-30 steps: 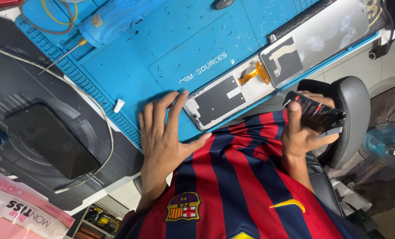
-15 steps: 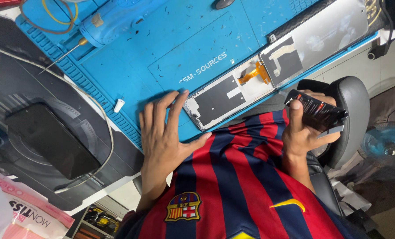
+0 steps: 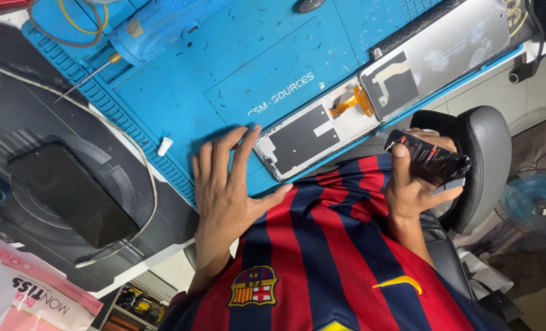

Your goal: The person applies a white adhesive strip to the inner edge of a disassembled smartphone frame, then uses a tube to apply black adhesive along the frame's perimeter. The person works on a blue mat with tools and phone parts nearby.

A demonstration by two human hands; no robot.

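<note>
Blue repair mat (image 3: 181, 92) underlies my left hand (image 3: 227, 187), fingers spread flat, fingertips touching the opened phone (image 3: 312, 132). My right hand (image 3: 410, 184) pinches a black battery (image 3: 429, 158).

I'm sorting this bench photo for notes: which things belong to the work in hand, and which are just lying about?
In hand:
- opened phone, touched by the left hand
- its folded-back panel
- black flat part, held in the right hand
- blue mat

Lying about:
- black slab
- white cap
- blue tool
- tissue pack
- fan
</note>
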